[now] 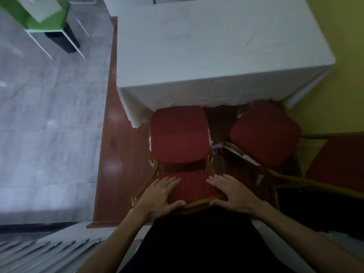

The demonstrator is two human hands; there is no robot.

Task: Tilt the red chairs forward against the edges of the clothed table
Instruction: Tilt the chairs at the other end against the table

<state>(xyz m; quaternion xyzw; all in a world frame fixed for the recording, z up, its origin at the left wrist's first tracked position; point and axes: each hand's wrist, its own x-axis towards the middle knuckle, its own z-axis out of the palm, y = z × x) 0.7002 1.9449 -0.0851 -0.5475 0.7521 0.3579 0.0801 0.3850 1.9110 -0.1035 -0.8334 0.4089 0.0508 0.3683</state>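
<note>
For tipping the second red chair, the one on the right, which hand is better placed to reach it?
The right hand, probably. Both hands grip the backrest of the middle chair, but the right one sits nearer the second chair and its gold frame. The left hand would have to cross the body.

Chair (179, 134) cushion: matt red dotted fabric; frame glossy gold metal. Tablecloth (216, 46): smooth white cloth. Floor strip (110, 134): glossy wood.
</note>
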